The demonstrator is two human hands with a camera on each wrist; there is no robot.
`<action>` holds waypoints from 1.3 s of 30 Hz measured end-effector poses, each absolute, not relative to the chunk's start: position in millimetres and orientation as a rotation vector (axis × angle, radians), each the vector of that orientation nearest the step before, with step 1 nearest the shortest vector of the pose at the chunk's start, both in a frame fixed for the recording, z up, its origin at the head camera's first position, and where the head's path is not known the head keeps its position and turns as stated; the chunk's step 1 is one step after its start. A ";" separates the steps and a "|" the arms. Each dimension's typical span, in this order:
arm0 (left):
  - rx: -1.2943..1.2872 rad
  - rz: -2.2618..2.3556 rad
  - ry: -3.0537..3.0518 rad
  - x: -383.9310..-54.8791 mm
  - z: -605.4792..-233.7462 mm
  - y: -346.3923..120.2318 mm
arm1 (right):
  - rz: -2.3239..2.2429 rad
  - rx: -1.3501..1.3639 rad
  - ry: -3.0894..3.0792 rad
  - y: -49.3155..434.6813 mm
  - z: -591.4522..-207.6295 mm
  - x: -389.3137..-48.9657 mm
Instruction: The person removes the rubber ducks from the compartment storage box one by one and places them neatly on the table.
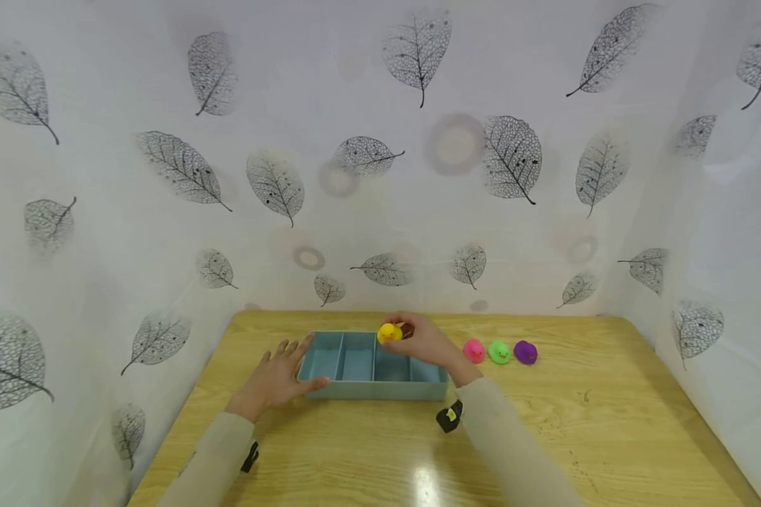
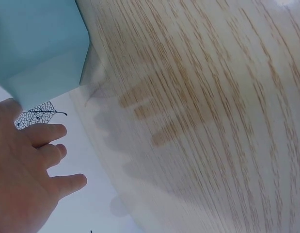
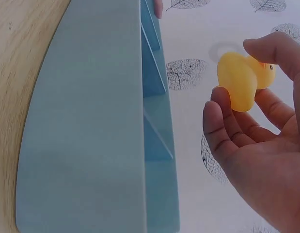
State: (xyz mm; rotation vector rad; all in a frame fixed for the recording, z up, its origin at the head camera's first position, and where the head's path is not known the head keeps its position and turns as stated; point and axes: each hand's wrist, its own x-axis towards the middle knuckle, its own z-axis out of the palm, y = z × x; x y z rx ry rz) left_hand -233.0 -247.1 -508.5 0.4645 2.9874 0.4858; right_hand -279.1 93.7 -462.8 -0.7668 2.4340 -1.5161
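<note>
A yellow rubber duck (image 1: 390, 333) is pinched between the thumb and fingers of my right hand (image 1: 426, 341), held above the blue-grey divided box (image 1: 380, 391). In the right wrist view the duck (image 3: 238, 82) hangs clear of the box wall (image 3: 86, 126). My left hand (image 1: 275, 377) rests at the left end of the box, fingers spread and fairly straight, thumb along the near left corner. The left wrist view shows that hand (image 2: 19, 170) beside the box end (image 2: 43, 53). Dividers split the box into a row of several compartments.
A pink duck (image 1: 474, 351), a green duck (image 1: 499, 353) and a purple duck (image 1: 526, 352) stand in a row right of the box on the wooden table (image 1: 355, 451). A leaf-patterned curtain (image 1: 380, 211) hangs behind and at both sides.
</note>
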 end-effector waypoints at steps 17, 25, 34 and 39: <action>0.447 0.476 2.976 -234.0 -509.6 -248.4 | -1.553 -0.721 2.523 140.5 -463.9 -272.3; 0.452 0.485 2.969 -235.4 -511.4 -248.3 | -1.533 -0.671 2.571 159.9 -466.1 -271.6; 0.459 0.492 2.975 -235.4 -511.1 -248.4 | -1.535 -0.575 2.626 186.3 -469.4 -269.8; 0.459 0.493 2.968 -234.9 -510.6 -248.4 | -1.543 -0.522 2.638 201.3 -470.8 -267.6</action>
